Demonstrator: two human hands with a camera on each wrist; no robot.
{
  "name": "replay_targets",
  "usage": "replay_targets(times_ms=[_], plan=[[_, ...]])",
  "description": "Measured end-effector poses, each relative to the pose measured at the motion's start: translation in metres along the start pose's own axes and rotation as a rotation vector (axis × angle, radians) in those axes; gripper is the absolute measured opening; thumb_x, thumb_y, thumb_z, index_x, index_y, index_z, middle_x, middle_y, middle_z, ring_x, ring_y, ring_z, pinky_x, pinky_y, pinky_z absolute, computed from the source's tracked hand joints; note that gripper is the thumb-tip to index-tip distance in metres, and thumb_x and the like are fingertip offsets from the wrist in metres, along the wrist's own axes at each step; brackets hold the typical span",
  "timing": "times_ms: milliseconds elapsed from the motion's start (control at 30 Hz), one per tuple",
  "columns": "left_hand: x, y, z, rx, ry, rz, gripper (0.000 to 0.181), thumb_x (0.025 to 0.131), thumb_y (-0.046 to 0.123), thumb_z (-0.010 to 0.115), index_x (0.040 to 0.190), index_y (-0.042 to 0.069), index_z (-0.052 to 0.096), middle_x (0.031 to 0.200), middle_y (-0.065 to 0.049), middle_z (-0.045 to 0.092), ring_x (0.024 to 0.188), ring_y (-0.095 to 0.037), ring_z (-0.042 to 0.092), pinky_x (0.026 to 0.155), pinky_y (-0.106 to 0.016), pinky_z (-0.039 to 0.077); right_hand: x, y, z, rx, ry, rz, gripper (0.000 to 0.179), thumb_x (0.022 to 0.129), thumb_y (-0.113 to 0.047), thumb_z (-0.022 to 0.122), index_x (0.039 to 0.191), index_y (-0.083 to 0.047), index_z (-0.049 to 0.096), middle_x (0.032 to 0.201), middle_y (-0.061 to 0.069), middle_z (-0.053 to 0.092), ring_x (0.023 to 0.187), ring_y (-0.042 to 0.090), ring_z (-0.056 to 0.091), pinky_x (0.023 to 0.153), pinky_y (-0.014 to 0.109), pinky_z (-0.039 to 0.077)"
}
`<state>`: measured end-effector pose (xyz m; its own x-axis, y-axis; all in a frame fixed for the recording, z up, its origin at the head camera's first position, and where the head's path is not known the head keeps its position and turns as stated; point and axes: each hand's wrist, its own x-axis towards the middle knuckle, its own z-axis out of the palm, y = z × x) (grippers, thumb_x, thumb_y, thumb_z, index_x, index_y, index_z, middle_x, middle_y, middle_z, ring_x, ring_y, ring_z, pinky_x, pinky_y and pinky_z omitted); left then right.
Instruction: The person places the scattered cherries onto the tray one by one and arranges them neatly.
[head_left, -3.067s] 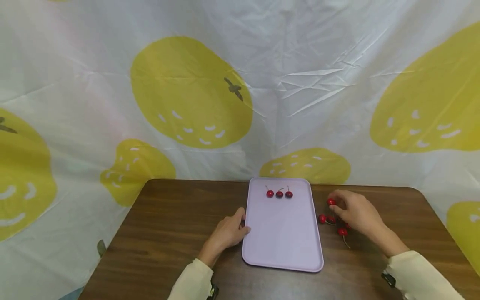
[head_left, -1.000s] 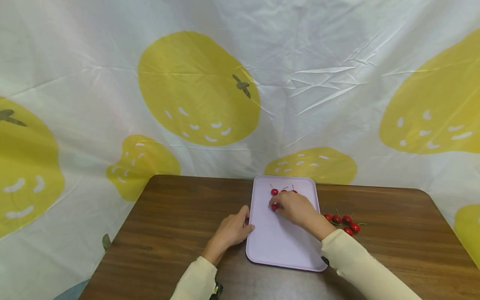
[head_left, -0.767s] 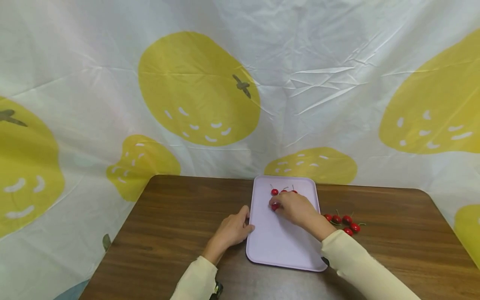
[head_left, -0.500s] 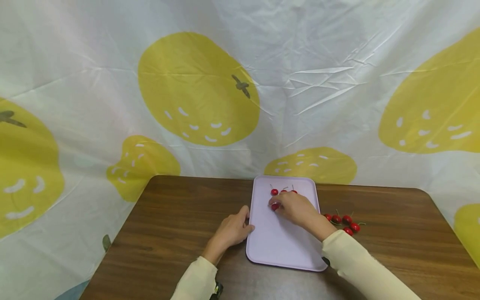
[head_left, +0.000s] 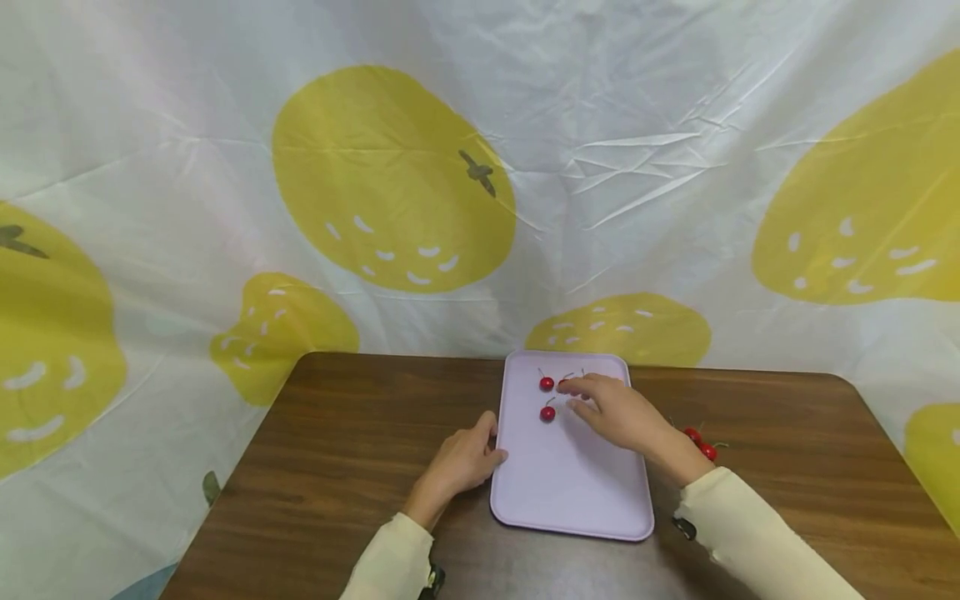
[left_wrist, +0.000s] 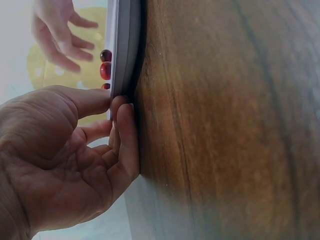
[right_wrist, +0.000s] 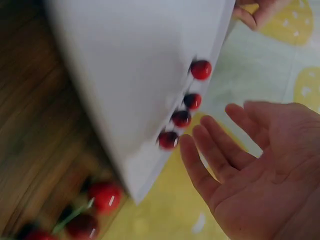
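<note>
A lilac tray (head_left: 570, 492) lies on the table. At its left rim, my left hand (head_left: 459, 458) grips the edge; the left wrist view shows the thumb (left_wrist: 92, 101) over the rim and fingertips (left_wrist: 128, 117) against its outer side. On the tray, a back row of cherries (head_left: 546, 383) is partly covered by my right hand (head_left: 626, 417). One cherry (head_left: 547, 413) stands in front of that row's left end, stem up. My right hand hovers above the tray, fingers spread and holding nothing, and all four cherries (right_wrist: 201, 70) show beyond its fingertips in the right wrist view.
More cherries (head_left: 707, 451) lie on the brown wooden table (head_left: 360, 442) right of the tray, partly hidden by my right forearm. A white cloth (head_left: 420, 333) printed with yellow fruit hangs behind the table's back edge.
My right hand carried a cherry from the table pile to the tray, let go of it in front of the back row, and has drawn off to the right. My left hand stays at the rim.
</note>
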<state>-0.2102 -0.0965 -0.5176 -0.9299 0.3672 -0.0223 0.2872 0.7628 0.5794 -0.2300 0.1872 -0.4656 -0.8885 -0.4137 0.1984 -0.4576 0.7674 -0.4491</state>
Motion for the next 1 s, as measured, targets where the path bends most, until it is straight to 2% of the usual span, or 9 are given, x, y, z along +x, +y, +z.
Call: replay_targets(times_ms=[33, 200, 267, 400, 533, 667, 733, 867, 1000], plan=[[0.004, -0.007, 0.005, 0.012, 0.006, 0.01, 0.025, 0.1, 0.025, 0.069, 0.113, 0.016, 0.05, 0.075, 0.001, 0.06, 0.062, -0.016, 0.052, 0.056, -0.033, 0.041, -0.004, 0.004, -0.005, 0.001, 0.021, 0.013, 0.028, 0.105, -0.018, 0.062, 0.13, -0.011, 0.072, 0.126, 0.011, 0.075, 0.111, 0.031, 0.072, 0.096, 0.053, 0.056], [0.007, -0.007, 0.005, 0.02, 0.0, -0.004, 0.026, 0.1, 0.026, 0.069, 0.114, 0.016, 0.049, 0.076, 0.0, 0.06, 0.062, -0.017, 0.053, 0.056, -0.034, 0.041, -0.027, 0.028, -0.029, 0.078, 0.11, 0.091, 0.038, 0.114, -0.032, 0.044, 0.129, -0.009, 0.071, 0.121, 0.013, 0.077, 0.114, 0.033, 0.073, 0.098, 0.055, 0.055], [0.003, 0.005, -0.004, 0.001, -0.019, -0.037, 0.026, 0.1, 0.024, 0.07, 0.113, 0.014, 0.05, 0.076, -0.001, 0.06, 0.063, -0.018, 0.054, 0.057, -0.034, 0.042, -0.039, 0.039, -0.037, 0.105, 0.129, 0.117, 0.043, 0.116, -0.034, 0.038, 0.128, -0.008, 0.071, 0.118, 0.014, 0.078, 0.113, 0.033, 0.073, 0.097, 0.056, 0.055], [0.0, 0.011, -0.007, 0.007, -0.045, -0.081, 0.025, 0.1, 0.023, 0.07, 0.114, 0.014, 0.051, 0.078, -0.002, 0.06, 0.065, -0.019, 0.054, 0.059, -0.033, 0.041, -0.064, 0.058, -0.046, 0.094, 0.135, 0.165, 0.048, 0.117, -0.035, 0.033, 0.129, -0.006, 0.069, 0.116, 0.016, 0.078, 0.112, 0.036, 0.073, 0.096, 0.058, 0.054], [-0.001, 0.015, -0.008, 0.018, -0.048, -0.091, 0.026, 0.1, 0.023, 0.07, 0.115, 0.014, 0.051, 0.078, -0.002, 0.059, 0.065, -0.019, 0.053, 0.059, -0.033, 0.04, -0.084, 0.074, -0.049, 0.016, 0.144, 0.191, 0.04, 0.114, -0.034, 0.046, 0.129, -0.005, 0.068, 0.116, 0.016, 0.077, 0.108, 0.037, 0.072, 0.092, 0.059, 0.053], [-0.003, 0.016, -0.009, 0.01, -0.046, -0.089, 0.026, 0.1, 0.024, 0.07, 0.115, 0.014, 0.051, 0.078, -0.002, 0.059, 0.066, -0.019, 0.054, 0.059, -0.033, 0.041, -0.096, 0.085, -0.047, -0.078, 0.175, 0.173, 0.031, 0.102, -0.028, 0.07, 0.124, -0.006, 0.069, 0.099, 0.006, 0.077, 0.09, 0.026, 0.072, 0.079, 0.049, 0.054], [-0.003, 0.015, -0.009, 0.006, -0.047, -0.089, 0.026, 0.1, 0.024, 0.07, 0.114, 0.014, 0.051, 0.078, -0.002, 0.059, 0.066, -0.019, 0.054, 0.06, -0.033, 0.041, -0.101, 0.089, -0.046, -0.104, 0.182, 0.171, 0.033, 0.096, -0.025, 0.077, 0.122, -0.006, 0.07, 0.091, 0.002, 0.075, 0.084, 0.022, 0.07, 0.074, 0.044, 0.052], [-0.003, 0.013, -0.007, 0.006, -0.05, -0.087, 0.025, 0.1, 0.024, 0.07, 0.114, 0.014, 0.051, 0.078, -0.002, 0.059, 0.067, -0.019, 0.054, 0.06, -0.033, 0.041, -0.107, 0.095, -0.045, -0.125, 0.166, 0.191, 0.035, 0.091, -0.023, 0.082, 0.119, -0.006, 0.07, 0.085, -0.002, 0.072, 0.079, 0.018, 0.067, 0.069, 0.04, 0.05], [-0.003, 0.012, -0.006, 0.006, -0.049, -0.078, 0.025, 0.1, 0.023, 0.07, 0.114, 0.013, 0.051, 0.078, -0.002, 0.059, 0.066, -0.019, 0.053, 0.059, -0.033, 0.04, -0.111, 0.097, -0.043, -0.133, 0.14, 0.238, 0.033, 0.09, -0.024, 0.082, 0.117, -0.009, 0.071, 0.084, -0.002, 0.073, 0.08, 0.02, 0.069, 0.067, 0.042, 0.051]])
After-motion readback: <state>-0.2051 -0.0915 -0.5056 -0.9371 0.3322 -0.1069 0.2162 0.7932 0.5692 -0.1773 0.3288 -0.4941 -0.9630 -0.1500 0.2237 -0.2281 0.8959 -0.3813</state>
